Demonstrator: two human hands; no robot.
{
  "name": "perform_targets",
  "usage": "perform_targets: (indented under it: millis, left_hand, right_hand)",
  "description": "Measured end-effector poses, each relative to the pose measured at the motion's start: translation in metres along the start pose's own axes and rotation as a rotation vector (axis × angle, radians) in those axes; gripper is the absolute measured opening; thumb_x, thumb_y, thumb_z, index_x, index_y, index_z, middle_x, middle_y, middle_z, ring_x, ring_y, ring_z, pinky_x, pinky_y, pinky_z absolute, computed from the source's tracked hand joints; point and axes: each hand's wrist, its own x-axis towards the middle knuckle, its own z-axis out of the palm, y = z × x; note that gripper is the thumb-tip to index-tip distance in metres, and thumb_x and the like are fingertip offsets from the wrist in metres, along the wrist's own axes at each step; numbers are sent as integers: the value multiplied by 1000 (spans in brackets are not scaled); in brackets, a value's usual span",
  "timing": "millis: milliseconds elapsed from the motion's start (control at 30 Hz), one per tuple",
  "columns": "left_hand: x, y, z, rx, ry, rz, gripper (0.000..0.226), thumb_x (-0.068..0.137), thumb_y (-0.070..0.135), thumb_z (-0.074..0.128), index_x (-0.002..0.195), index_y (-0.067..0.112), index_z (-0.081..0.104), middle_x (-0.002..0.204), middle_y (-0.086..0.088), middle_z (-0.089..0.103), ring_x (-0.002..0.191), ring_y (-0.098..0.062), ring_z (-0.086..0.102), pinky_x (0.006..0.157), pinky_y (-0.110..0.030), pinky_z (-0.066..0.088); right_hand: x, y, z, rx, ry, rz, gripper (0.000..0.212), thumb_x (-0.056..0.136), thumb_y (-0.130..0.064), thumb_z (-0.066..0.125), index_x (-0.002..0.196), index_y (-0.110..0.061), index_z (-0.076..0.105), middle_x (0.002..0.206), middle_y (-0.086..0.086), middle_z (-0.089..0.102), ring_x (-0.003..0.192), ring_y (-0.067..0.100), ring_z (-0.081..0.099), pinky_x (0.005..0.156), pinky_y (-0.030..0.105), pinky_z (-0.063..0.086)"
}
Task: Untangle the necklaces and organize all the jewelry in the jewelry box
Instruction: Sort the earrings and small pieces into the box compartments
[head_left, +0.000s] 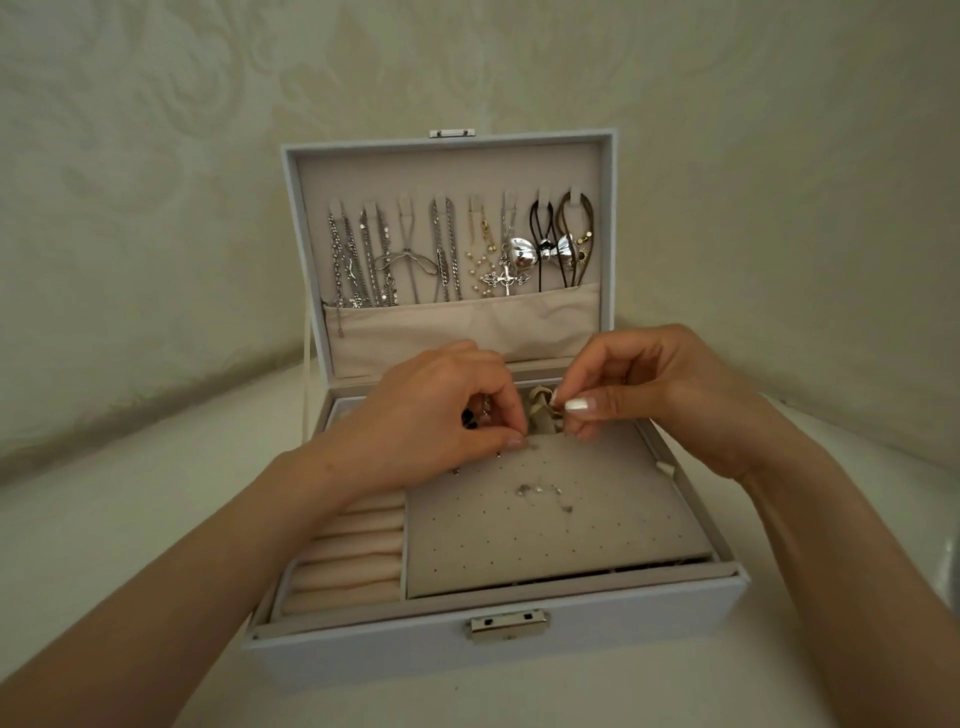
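Necklaces (447, 249) hang in the raised lid (447, 156), behind the earring panel (545, 530); ring rolls (353, 561) lie left of the panel

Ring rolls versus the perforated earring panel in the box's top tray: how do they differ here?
The ring rolls fill the tray's left side as padded cream ridges; the earring panel on the right is a flat grey sheet dotted with holes. The visible rolls hold nothing, while the panel carries a few small silver pieces, and both hands work at its far edge. Both sit in the open jewelry box.
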Motion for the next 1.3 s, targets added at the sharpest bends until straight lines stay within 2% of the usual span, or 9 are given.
perform_targets:
  millis: [100,233,400,500,700,967,1133,1233,1300]
  left_hand:
    - [0,1,0,15,-17,0,22,73,30,77,69,41,58,70,23,54,80,1,48,72,-30,45]
    - [-2,-1,0,39,-4,52,7,70,41,69,71,34,66,72,20,56,79,4,47,68,-26,43]
    - [-17,-4,-5,103,-21,173,24,80,45,56,82,29,74,84,15,58,83,-2,50,66,-27,46]
    - [-24,-3,-7,124,-20,191,28,84,42,53,87,28,76,89,15,60,82,0,50,64,-20,44]
    - [-24,-2,-10,121,-32,182,30,86,42,50,88,27,77,89,16,61,84,1,51,67,-22,45]
    - [-24,-2,-14,50,-11,121,22,84,37,53,84,25,71,84,14,65,82,-4,59,69,-35,51]
    - [-24,2,-11,-16,73,-3,22,79,41,49,86,27,64,78,14,60,74,0,55,64,-17,43]
    - [-20,6,-11,-118,172,-76,4,81,29,60,82,26,62,72,13,62,70,2,54,63,-8,38]
    - [-18,10,-14,-223,191,-153,8,81,21,69,80,25,62,73,14,64,68,2,55,63,-9,40]
  right_hand:
    - [1,3,-1,-47,58,-16,9,66,-9,71,75,-10,72,73,10,70,69,20,66,68,27,58]
    - [3,8,3,-264,23,-11,11,70,-4,77,73,-14,74,74,-2,69,71,10,64,71,20,52]
    - [5,12,11,-447,-39,-64,13,65,-17,83,74,-21,75,70,-10,61,64,2,54,63,16,43]
    - [7,13,13,-459,-52,-83,12,67,-14,83,71,-19,73,69,-11,59,63,4,51,61,16,42]
    - [7,14,11,-470,-64,-85,11,70,-13,81,72,-19,73,69,-15,58,62,5,50,61,19,43]
    - [3,10,4,-450,-109,-81,13,71,-9,80,75,-21,75,73,-16,62,70,5,56,68,17,44]
    - [5,9,12,-497,-99,-78,13,66,-19,84,73,-23,73,72,-16,61,67,4,55,65,23,47]
    - [4,8,13,-546,-113,-76,10,70,-20,81,73,-23,72,74,-11,61,69,8,55,68,32,50]
    - [2,5,13,-529,-90,-93,9,72,-18,79,74,-23,71,76,-9,64,71,11,58,70,33,52]
